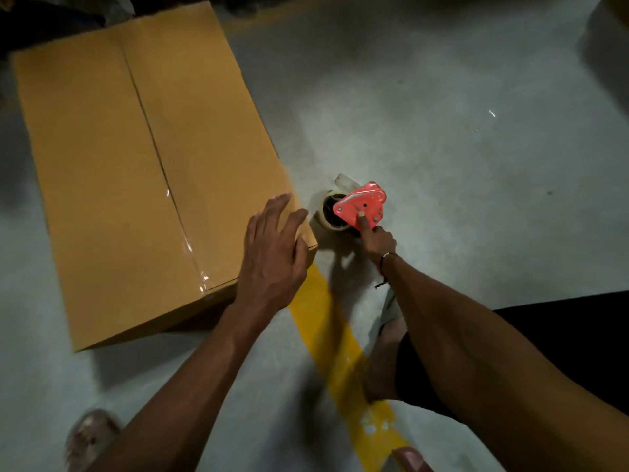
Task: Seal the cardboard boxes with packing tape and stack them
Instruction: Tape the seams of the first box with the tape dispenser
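A large brown cardboard box (143,165) lies on the grey floor at the left, flaps closed, with clear tape glinting along its centre seam near the front edge. My left hand (272,257) hovers with fingers spread over the box's near right corner. My right hand (377,243) grips the handle of a red tape dispenser (360,206), index finger laid along its red plate. The dispenser carries a roll of clear tape (328,212) and sits low by the floor, just right of the box corner.
A yellow painted line (340,356) runs across the floor from the box corner toward me. My knee and dark shorts (561,352) are at the right, a sandalled foot (92,437) at the bottom left. Dark shapes line the top edge.
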The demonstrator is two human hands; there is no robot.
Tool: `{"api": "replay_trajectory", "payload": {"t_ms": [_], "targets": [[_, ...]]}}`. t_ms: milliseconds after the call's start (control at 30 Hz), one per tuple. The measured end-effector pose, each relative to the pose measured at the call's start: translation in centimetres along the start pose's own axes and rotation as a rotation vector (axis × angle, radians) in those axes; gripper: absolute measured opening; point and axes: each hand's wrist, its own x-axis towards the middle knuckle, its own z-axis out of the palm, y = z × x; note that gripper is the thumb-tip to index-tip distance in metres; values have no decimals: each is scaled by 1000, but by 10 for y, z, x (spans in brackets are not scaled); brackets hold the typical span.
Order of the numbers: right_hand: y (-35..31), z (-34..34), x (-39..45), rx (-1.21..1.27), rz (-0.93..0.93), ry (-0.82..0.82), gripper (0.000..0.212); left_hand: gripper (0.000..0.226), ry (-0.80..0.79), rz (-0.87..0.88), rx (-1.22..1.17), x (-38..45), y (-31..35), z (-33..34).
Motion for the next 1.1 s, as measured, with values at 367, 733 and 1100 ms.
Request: {"api": "replay_trajectory", "payload": {"t_ms": [367, 733, 1100], "targets": [[-56, -82, -79, -60, -122, 157, 92, 52, -335, -43, 57, 15, 8, -39], [-164, -185, -242, 0, -647, -41, 104, 26, -165, -367, -159, -46, 46, -200], [-139, -124, -406, 159, -776, -741, 81, 25, 76, -964, -1598, -160, 74, -281]]}}
